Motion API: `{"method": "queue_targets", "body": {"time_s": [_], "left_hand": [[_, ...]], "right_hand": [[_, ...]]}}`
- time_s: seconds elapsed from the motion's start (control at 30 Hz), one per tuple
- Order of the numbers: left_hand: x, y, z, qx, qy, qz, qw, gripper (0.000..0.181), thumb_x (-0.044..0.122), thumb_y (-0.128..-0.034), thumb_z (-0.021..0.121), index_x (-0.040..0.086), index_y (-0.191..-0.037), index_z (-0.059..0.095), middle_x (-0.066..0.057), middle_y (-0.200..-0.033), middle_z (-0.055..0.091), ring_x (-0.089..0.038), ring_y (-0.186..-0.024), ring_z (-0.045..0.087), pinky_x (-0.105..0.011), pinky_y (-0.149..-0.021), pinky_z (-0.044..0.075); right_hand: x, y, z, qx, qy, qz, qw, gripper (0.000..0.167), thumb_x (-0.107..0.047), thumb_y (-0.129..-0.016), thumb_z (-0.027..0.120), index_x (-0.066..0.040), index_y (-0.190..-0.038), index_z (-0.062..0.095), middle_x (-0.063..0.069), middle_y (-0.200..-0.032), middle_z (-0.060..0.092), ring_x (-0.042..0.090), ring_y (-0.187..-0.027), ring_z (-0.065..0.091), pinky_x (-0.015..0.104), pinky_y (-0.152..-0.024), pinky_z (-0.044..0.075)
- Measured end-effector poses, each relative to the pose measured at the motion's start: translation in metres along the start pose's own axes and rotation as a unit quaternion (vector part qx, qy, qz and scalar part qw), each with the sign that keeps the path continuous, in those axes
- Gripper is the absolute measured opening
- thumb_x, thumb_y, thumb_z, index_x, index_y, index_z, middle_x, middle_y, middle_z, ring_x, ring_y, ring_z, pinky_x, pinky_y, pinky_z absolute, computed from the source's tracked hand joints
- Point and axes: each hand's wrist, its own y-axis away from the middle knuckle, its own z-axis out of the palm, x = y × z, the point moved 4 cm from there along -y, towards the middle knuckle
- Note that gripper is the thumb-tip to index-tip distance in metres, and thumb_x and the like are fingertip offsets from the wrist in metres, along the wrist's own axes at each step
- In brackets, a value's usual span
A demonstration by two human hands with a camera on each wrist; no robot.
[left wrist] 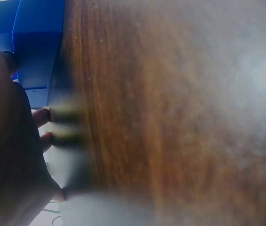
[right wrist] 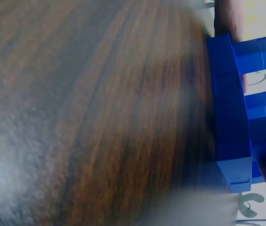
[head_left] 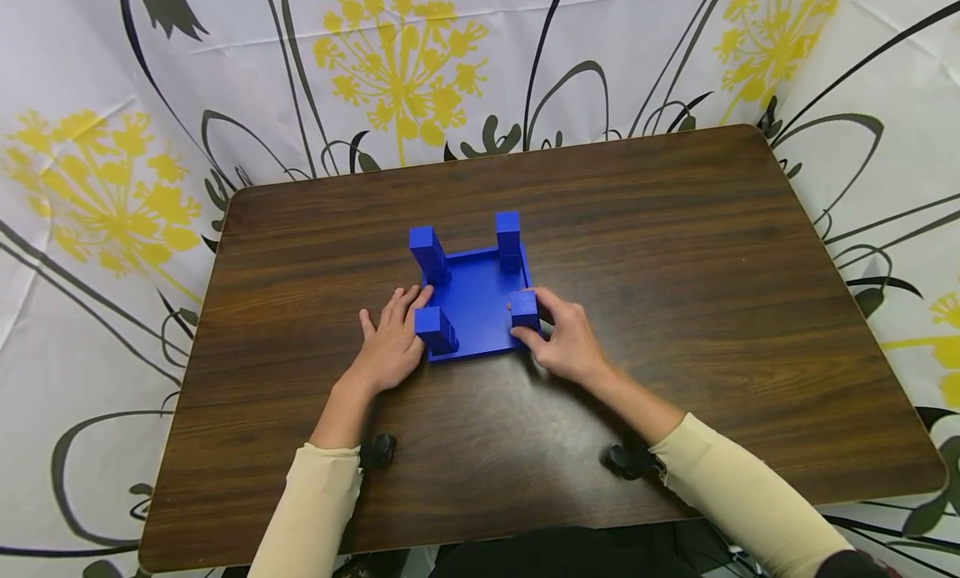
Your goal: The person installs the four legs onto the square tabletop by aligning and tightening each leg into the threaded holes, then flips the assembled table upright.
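A blue square tray-like base with a raised rim lies on the table, a blue post standing at each corner. My right hand grips the near right post between thumb and fingers. Against the base's left side rests my left hand, its fingers extended beside the near left post. The far left post and far right post stand untouched. In the right wrist view, the base's outer wall shows at the right; the left wrist view has the base's corner at upper left.
The brown wood-grain table stretches around the base on all sides. A flower-patterned white curtain hangs behind and beside it. Dark wrist-worn devices sit on both forearms, near the table's front edge.
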Motion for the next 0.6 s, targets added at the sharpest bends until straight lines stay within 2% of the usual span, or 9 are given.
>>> {"method": "queue_targets", "body": {"time_s": [0.2,0.4,0.6], "left_hand": [[-0.0009,-0.0004,0.0011,0.001,0.0,0.001,1.0,0.065,0.025,-0.1003,0.03,0.03,-0.159,0.003,-0.008,-0.163,0.009,-0.029,-0.149,-0.003,-0.071,-0.103,-0.011],[-0.0013,-0.0008,0.0012,-0.004,0.005,0.004,1.0,0.066,0.024,-0.1003,0.03,0.03,-0.159,0.001,-0.008,-0.163,0.007,-0.029,-0.149,-0.004,-0.071,-0.103,-0.013],[-0.0014,-0.001,0.0008,-0.003,0.009,0.007,0.9999,0.069,0.019,-0.0982,0.032,0.029,-0.159,0.002,-0.009,-0.163,0.008,-0.03,-0.149,-0.003,-0.072,-0.103,-0.013]], "right_hand": [[0.0012,-0.0015,0.0004,-0.001,-0.025,0.014,0.9996,0.042,0.007,-0.076,0.08,0.005,-0.114,0.062,0.02,-0.106,0.069,0.03,-0.104,0.067,0.04,-0.091,0.051],[0.0017,-0.0051,-0.0012,-0.023,-0.047,0.016,0.9985,0.041,0.013,-0.076,0.077,0.011,-0.113,0.06,0.025,-0.105,0.068,0.036,-0.101,0.066,0.043,-0.089,0.052],[0.0002,-0.0079,-0.0069,-0.057,-0.045,0.04,0.9965,0.042,0.005,-0.078,0.079,0.006,-0.116,0.063,0.019,-0.108,0.069,0.029,-0.103,0.067,0.034,-0.09,0.051]]}}
